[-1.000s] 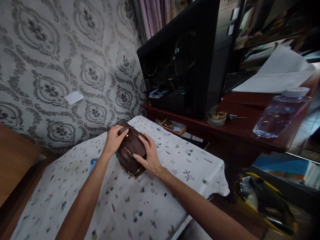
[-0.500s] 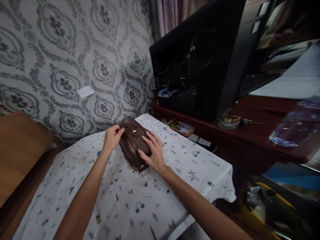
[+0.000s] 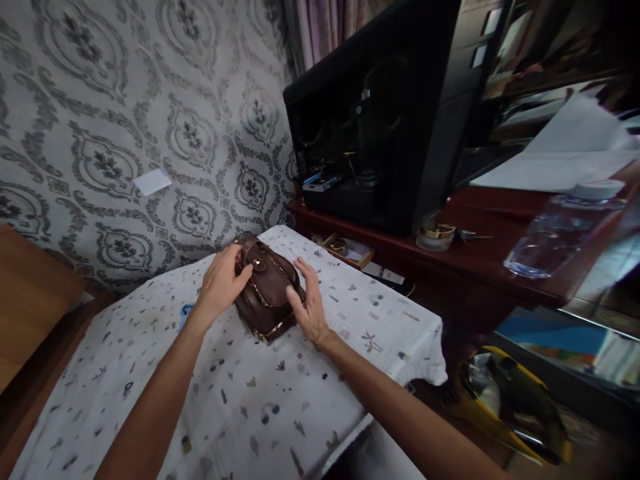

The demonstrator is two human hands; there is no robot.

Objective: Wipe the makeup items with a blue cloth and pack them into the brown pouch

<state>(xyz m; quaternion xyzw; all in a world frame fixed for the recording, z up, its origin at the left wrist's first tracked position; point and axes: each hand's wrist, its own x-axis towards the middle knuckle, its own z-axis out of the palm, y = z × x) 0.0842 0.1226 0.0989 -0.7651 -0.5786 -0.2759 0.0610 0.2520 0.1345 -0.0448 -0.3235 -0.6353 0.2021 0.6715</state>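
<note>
A small dark brown leather bag (image 3: 265,293) with gold zips lies on a table covered by a white patterned cloth (image 3: 240,393). My left hand (image 3: 220,283) rests on the bag's left end, its fingertips pinched at the flap near the gold clasp. My right hand (image 3: 307,303) cups the bag's right side, thumb against the leather and fingers held up and slightly apart.
A black open computer case (image 3: 380,113) stands on a dark red wooden desk (image 3: 480,260), with a clear plastic bottle (image 3: 560,227), a small gold-rimmed jar (image 3: 434,235) and papers (image 3: 560,167). Patterned wallpaper is behind. A yellow and black object (image 3: 510,400) lies on the floor at right.
My right hand has slid off the top of the bag to its right side with fingers lifted. The left hand has shifted up onto the flap by the clasp. The view has swung slightly.
</note>
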